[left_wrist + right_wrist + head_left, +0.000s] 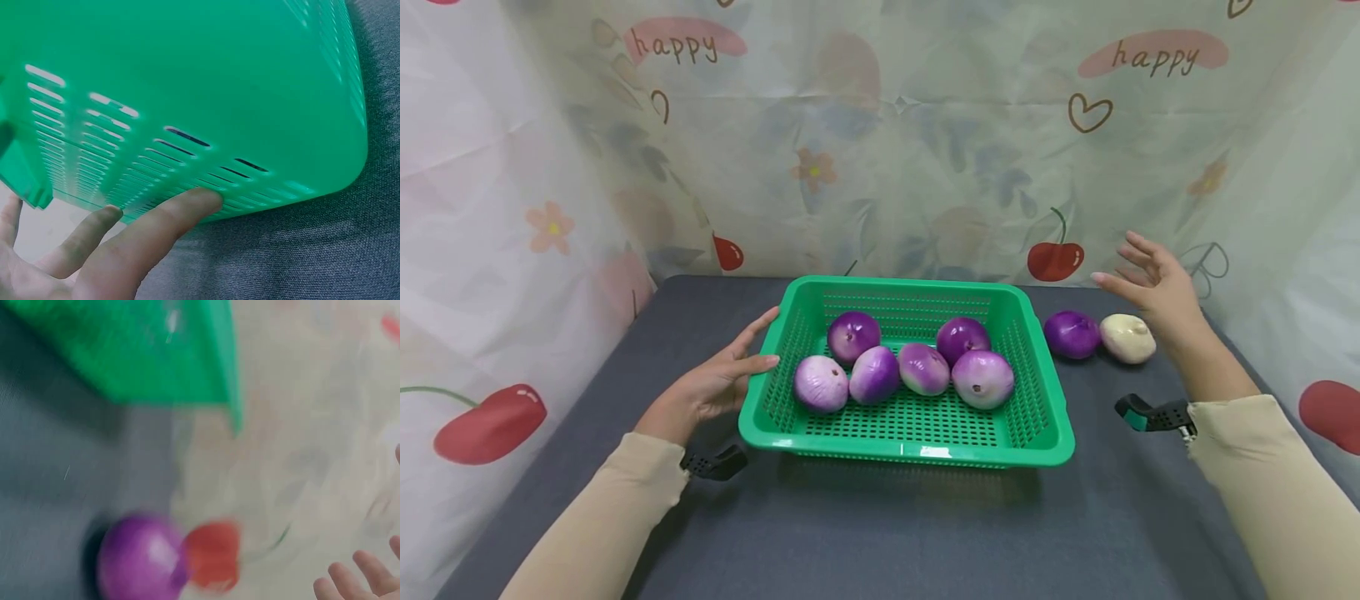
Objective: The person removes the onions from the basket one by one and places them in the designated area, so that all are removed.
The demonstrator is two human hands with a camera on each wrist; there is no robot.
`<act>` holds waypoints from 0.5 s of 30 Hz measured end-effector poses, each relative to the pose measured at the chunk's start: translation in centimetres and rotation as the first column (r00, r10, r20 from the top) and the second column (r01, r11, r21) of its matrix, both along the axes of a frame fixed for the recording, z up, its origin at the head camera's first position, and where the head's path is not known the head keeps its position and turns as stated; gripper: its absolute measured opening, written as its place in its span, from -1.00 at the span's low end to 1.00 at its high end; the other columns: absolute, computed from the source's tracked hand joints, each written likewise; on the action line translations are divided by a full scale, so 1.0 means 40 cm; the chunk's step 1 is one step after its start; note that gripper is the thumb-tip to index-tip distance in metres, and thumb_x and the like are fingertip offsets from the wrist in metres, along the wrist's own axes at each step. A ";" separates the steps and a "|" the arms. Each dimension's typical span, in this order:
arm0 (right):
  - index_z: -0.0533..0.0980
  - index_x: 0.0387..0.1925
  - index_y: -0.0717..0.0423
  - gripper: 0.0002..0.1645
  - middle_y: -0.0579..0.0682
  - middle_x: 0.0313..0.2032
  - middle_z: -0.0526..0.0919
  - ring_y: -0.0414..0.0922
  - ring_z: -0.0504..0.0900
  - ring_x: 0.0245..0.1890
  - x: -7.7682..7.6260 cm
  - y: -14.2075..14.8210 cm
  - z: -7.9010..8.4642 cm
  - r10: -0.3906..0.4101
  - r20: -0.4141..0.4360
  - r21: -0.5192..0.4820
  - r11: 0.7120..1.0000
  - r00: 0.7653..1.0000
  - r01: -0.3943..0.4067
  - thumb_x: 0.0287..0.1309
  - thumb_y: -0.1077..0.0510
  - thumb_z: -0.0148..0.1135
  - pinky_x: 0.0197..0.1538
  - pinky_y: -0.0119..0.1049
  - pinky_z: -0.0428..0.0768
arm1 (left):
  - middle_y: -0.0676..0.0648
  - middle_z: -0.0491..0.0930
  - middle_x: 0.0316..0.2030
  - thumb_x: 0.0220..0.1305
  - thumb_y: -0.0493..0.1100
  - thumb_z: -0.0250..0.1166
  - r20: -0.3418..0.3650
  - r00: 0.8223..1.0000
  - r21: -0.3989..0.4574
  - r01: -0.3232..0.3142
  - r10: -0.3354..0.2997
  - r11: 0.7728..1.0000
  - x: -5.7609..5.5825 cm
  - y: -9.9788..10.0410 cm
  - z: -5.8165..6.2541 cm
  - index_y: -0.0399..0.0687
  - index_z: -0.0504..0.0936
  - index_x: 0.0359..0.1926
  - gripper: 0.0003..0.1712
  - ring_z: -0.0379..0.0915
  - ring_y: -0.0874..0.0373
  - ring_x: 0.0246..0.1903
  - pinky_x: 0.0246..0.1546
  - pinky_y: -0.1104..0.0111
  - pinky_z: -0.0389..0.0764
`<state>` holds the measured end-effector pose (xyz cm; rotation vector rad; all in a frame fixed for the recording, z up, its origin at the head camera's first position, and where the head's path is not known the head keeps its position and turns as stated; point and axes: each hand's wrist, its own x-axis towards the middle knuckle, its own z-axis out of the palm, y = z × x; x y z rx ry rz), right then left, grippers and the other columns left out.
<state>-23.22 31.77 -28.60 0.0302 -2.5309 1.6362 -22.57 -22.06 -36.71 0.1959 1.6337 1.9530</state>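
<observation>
A green slotted plastic basket (910, 454) holds several purple and whitish onions, among them a pale one (821, 384) at the left and a larger one (982, 379) at the right. My left hand (718, 379) is at the basket's left side, fingers extended and thumb at the rim. In the left wrist view its fingertips (203, 199) lie against the slotted wall. Raised in the air, my right hand (1157, 283) holds nothing and has its fingers spread. Below it, a purple onion (1072, 335) and a cream-white onion (1127, 339) lie side by side on the table.
The dark grey table (910, 533) carries the basket near its middle. A patterned curtain (910, 150) stands close behind and on both sides. Black wrist straps (1153, 414) sit on both wrists.
</observation>
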 end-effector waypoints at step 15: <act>0.09 0.47 -0.01 -0.16 0.15 0.39 0.23 0.17 0.24 0.39 0.083 -0.245 -0.005 0.353 -0.018 0.012 0.935 0.935 -0.353 0.26 0.19 0.25 0.17 -0.34 0.52 | -0.36 -0.12 0.45 0.45 -0.24 0.08 -0.011 1.000 0.011 0.012 -0.011 1.000 0.000 0.000 -0.001 0.66 -0.22 0.47 -0.08 0.54 -0.05 0.04 -0.05 -0.13 0.56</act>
